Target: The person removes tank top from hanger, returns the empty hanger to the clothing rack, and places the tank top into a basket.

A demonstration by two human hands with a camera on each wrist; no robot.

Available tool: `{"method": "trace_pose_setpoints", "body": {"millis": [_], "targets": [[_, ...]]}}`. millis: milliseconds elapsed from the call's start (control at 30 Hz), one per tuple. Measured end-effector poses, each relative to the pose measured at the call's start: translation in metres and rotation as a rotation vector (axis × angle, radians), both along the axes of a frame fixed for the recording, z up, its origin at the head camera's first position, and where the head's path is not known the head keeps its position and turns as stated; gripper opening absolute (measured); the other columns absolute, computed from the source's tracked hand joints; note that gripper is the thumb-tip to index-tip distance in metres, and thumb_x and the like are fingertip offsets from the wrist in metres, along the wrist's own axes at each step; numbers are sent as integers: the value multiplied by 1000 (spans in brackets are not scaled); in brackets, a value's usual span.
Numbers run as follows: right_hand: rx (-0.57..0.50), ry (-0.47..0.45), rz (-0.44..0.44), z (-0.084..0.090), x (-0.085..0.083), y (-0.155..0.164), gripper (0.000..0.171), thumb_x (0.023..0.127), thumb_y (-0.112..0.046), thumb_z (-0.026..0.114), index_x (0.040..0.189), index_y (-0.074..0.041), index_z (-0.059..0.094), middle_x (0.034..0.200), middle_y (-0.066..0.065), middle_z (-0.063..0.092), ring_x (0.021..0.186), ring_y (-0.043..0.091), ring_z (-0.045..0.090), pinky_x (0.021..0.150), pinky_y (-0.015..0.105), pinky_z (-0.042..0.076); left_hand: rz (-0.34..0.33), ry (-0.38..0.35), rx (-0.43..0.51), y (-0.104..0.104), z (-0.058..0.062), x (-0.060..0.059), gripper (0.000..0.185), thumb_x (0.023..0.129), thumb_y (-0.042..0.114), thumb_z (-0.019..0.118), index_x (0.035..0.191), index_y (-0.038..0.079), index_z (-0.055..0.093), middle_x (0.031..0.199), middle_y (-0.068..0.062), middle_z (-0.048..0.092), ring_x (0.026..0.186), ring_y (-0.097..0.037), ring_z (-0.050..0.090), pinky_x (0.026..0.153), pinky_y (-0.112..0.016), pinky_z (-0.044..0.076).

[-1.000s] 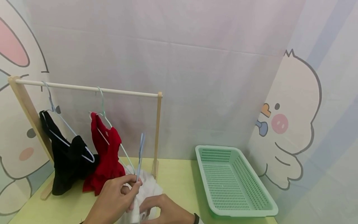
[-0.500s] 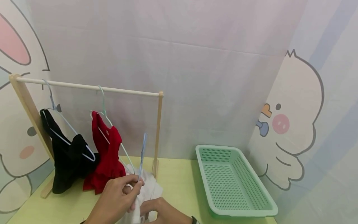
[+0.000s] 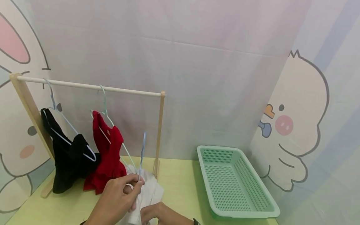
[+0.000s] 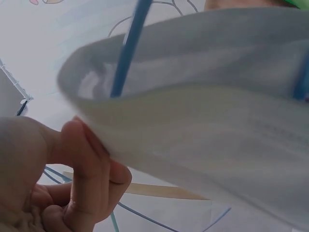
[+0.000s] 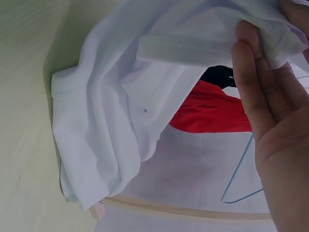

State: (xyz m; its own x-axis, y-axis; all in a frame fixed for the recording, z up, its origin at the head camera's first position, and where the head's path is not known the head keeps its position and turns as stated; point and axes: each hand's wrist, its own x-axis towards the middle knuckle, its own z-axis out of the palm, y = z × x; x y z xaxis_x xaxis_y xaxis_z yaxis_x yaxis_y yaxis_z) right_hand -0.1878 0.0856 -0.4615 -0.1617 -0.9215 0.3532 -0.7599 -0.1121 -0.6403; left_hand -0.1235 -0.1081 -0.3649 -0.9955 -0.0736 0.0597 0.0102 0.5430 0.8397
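Low in the middle of the head view, my left hand [image 3: 119, 195] pinches a blue clothes hanger [image 3: 142, 154] between thumb and forefinger. The hanger stands nearly upright, seen edge-on. Below it hangs a white garment [image 3: 153, 189], bunched over the yellow table. My right hand [image 3: 164, 215] grips the garment from the right; in the right wrist view its fingers [image 5: 251, 87] hold the cloth's edge. The left wrist view shows the blue hanger [image 4: 129, 50] running into an opening of the white cloth [image 4: 203, 125], with curled left fingers [image 4: 89, 169] at the cloth's edge.
A wooden rack [image 3: 92, 88] stands at the left, bearing a black garment [image 3: 66, 168] and a red garment [image 3: 108, 156] on hangers. To the right on the yellow table [image 3: 180, 184] sits a green plastic basket [image 3: 206, 187]. Printed fabric walls close off the back and sides.
The blue hanger has turned slightly and now shows edge-on. My right hand has shifted a little to the left and down at the white garment. Both hands keep their holds.
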Motion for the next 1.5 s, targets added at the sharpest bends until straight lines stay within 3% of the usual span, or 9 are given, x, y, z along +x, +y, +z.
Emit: {"method": "trace_pose_setpoints", "body": {"millis": [133,300,600,800,1000,1167,1333,1500], "targets": [[35,-81,20,1,3,4,12,97,-4,69,104,2,76,107,14,74,105,-15,53,94,18,56,-4,4,-1,1,-1,-1,25,101,21,74,122,8,78,75,4,67,51,-17,58,63,-24,54],[43,-12,19,4,6,7,12,99,-5,68,104,1,77,112,14,76,107,-13,51,95,16,54,-10,-3,7,1,-1,-2,26,101,21,74,123,7,77,74,3,66,51,-17,59,62,-24,54],[-6,140,-10,9,12,11,13,98,-3,65,95,0,77,99,10,73,95,-9,52,91,9,50,-12,-2,12,1,-3,-2,25,103,19,73,124,6,77,73,3,65,52,-17,58,60,-26,46],[-64,95,3,7,14,10,22,106,-9,54,88,-5,66,88,5,63,92,-10,47,88,11,51,-1,-5,10,1,-3,-1,26,103,19,73,124,6,77,63,1,63,51,-18,58,60,-27,44],[-166,118,-12,2,11,9,6,100,-5,59,96,-4,63,89,9,64,95,-2,54,90,17,53,13,-2,-2,1,-5,-2,27,102,20,74,125,7,77,63,2,63,50,-17,58,64,-26,49],[-167,15,-37,4,15,12,22,113,-18,47,109,-2,63,93,12,63,100,-3,55,90,21,56,15,5,-28,-1,-6,-3,27,102,20,75,125,7,77,62,2,62,50,-16,58,70,-27,51],[-188,-12,-31,4,16,13,20,113,-19,50,113,-3,61,91,10,59,98,-3,53,86,22,56,17,12,-41,-2,-6,-3,27,101,21,75,125,7,78,66,4,64,52,-16,57,71,-26,54],[-279,108,-2,4,15,5,24,113,-15,49,109,2,65,90,12,65,92,3,59,85,20,57,19,19,-44,-2,-6,-4,27,101,22,76,123,7,78,77,7,70,60,-14,57,64,-24,54]]}}
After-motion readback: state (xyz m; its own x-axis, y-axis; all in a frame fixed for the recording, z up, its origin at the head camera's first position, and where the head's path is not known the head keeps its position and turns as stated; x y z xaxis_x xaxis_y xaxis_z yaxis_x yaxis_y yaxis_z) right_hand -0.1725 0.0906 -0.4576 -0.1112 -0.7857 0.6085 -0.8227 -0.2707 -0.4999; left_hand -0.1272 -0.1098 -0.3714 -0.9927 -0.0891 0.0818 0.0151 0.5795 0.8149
